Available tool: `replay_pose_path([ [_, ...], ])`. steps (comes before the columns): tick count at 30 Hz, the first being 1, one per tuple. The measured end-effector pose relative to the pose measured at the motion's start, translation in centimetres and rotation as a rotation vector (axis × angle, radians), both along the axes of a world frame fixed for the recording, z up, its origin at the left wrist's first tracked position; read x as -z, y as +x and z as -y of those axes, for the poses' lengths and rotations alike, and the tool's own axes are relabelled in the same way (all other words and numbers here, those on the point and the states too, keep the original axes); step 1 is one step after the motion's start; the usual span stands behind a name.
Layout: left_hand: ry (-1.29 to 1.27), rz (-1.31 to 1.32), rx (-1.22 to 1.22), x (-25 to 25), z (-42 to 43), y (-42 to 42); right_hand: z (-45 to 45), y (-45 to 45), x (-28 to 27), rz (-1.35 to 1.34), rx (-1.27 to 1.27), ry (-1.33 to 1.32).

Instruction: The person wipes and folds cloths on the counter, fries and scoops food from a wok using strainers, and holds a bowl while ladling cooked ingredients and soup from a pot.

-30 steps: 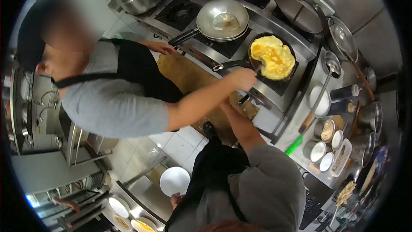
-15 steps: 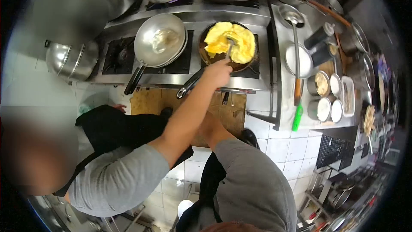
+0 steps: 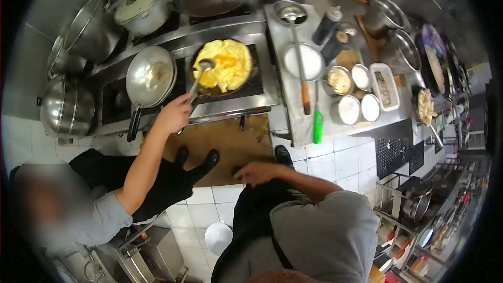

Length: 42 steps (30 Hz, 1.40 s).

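My right hand [image 3: 255,173] hangs before black apron [image 3: 251,215], fingers loose, pointing left, nothing seen in them. White bowl [image 3: 218,238] shows beside apron, left of right hand and lower, apart from fingers; round, no long axis. My left hand hidden: cannot tell its grip. Egg [image 3: 230,68] in pan [image 3: 222,93] lies well ahead, slightly left; co-worker's hand [image 3: 175,116] holds spoon [image 3: 207,64] there.

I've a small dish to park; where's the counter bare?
There's a narrow strip of counter between the stove and the ladle's wooden handle, and a smaller patch right of the green handle. Around the containers it's crowded.
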<state>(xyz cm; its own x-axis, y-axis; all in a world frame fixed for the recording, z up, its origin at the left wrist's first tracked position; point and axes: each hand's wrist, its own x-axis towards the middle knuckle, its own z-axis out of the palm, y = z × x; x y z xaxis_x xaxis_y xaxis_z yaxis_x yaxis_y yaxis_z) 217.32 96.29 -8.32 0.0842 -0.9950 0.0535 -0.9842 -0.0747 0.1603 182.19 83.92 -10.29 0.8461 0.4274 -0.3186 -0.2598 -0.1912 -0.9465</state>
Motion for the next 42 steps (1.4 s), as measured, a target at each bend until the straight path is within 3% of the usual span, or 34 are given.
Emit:
replay_pose_path([
  [1, 0.026, -0.132, -0.092, 0.2, -0.7, -0.5, 2.9, -0.9, -1.4, 0.013, 0.181, -0.033],
  [3, 0.098, -0.443, -0.324, 0.7, -2.8, -1.4, 9.3, -1.9, -2.9, 0.432, 0.470, -0.319],
  [4, 0.149, -0.587, -0.446, 0.9, -4.2, -1.9, 12.1, -2.3, -5.6, 0.339, 0.603, -0.290],
  [6, 0.127, -0.077, -0.341, 2.8, -8.1, -1.8, 16.1, -3.6, -11.8, 0.246, 0.841, -0.230],
  [7, 0.190, 0.343, -0.261, 3.6, -10.5, -1.7, 18.0, -4.6, -13.3, 0.244, 0.950, -0.204],
  [9, 0.559, 1.413, -0.064, 4.9, -16.4, -1.7, 22.4, -7.2, -12.5, 0.386, 1.204, -0.437],
  [10, 0.706, 1.694, 0.045, 5.1, -19.0, -2.5, 24.9, -8.7, -12.3, 0.448, 1.320, -0.605],
  [12, 0.069, 1.045, -0.213, 4.8, -22.9, -6.0, 31.6, -11.5, -10.0, 0.423, 1.481, -0.787],
  [14, 0.736, 1.246, -0.440, 5.8, -28.7, -9.7, 38.7, -13.9, -7.3, 0.336, 1.424, -1.008],
  [15, 0.925, 1.604, -0.171, 5.8, -31.8, -11.0, 42.1, -15.0, -5.2, 0.287, 1.351, -1.196],
  [16, 1.099, 1.946, 0.125, 6.1, -34.4, -12.4, 44.6, -15.4, -4.0, 0.194, 1.370, -1.165],
  [17, 0.989, 1.785, 0.043, 5.9, -36.0, -14.5, 47.8, -15.5, -2.1, 0.205, 1.373, -1.164],
  [18, 1.129, 2.008, 0.262, 6.8, -39.5, -15.5, 51.0, -15.7, 0.0, 0.113, 1.036, -1.301],
  [19, 0.951, 1.662, -0.050, 8.2, -42.3, -17.1, 53.0, -16.0, 1.1, 0.016, 0.693, -1.405],
  [20, 0.963, 1.544, 0.193, 7.0, -43.3, -19.0, 53.3, -14.8, 0.0, -0.088, 0.580, -1.479],
  [21, 1.084, 1.404, 0.202, 5.3, -44.2, -21.1, 52.9, -13.8, 0.0, -0.089, 0.589, -1.479],
  [22, 1.188, 1.260, 0.110, 4.8, -44.2, -23.3, 52.6, -12.6, -0.2, -0.132, 0.817, -1.458],
  [23, 1.245, 1.088, -0.072, 4.6, -44.0, -25.9, 52.8, -11.5, -0.6, -0.162, 1.040, -1.425],
  [24, 1.242, 0.881, -0.301, 5.5, -43.2, -29.1, 52.7, -11.0, -1.1, -0.145, 1.034, -1.422],
  [27, 0.740, -0.215, -1.230, 12.9, -36.1, -42.5, 52.0, -9.5, -1.4, -0.268, 0.930, -1.383],
  [29, 0.663, -0.643, -1.445, 17.6, -28.4, -51.1, 53.1, -8.7, 0.0, -0.416, 1.025, -1.317],
  [31, 0.673, -0.776, -1.540, 18.8, -24.9, -54.7, 53.0, -8.6, -0.2, -0.438, 0.970, -1.342],
  [37, 0.761, -0.811, -1.633, 18.7, -25.8, -55.4, 53.4, -9.2, -3.1, -0.431, 0.994, -1.310],
  [39, 0.617, -0.751, -1.729, 19.0, -25.1, -55.9, 53.2, -9.9, -2.7, -0.362, 1.058, -1.295],
  [40, 0.522, -0.802, -1.471, 21.7, -27.9, -56.0, 53.8, -9.6, -2.8, -0.278, 1.130, -1.270],
  [42, 0.440, -1.085, -1.654, 19.9, -25.9, -55.1, 57.1, -9.3, 0.1, -0.246, 1.159, -1.206],
])
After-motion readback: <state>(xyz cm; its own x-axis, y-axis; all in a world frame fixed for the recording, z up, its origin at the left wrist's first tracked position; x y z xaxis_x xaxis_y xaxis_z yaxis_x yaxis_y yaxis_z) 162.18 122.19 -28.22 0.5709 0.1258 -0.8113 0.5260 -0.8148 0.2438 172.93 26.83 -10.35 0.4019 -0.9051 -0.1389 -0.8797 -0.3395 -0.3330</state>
